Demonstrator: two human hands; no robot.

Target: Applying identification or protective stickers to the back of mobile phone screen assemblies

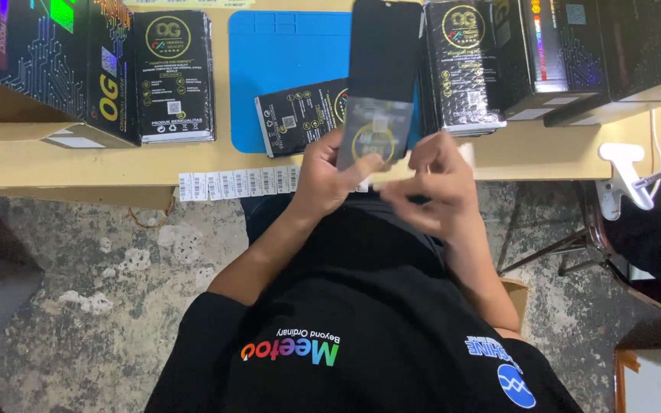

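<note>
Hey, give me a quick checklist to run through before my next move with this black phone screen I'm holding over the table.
1. Left hand grips the phone screen at its lower end: ok.
2. Right hand is close to the screen's lower edge: ok, though blurred.
3. What the right fingers pinch: cannot tell.
4. Blue mat has bare room: ok.
5. Black packet lies on the mat, apart from the screen: ok.
6. Barcode sticker strip sits at the table edge: ok.
</note>
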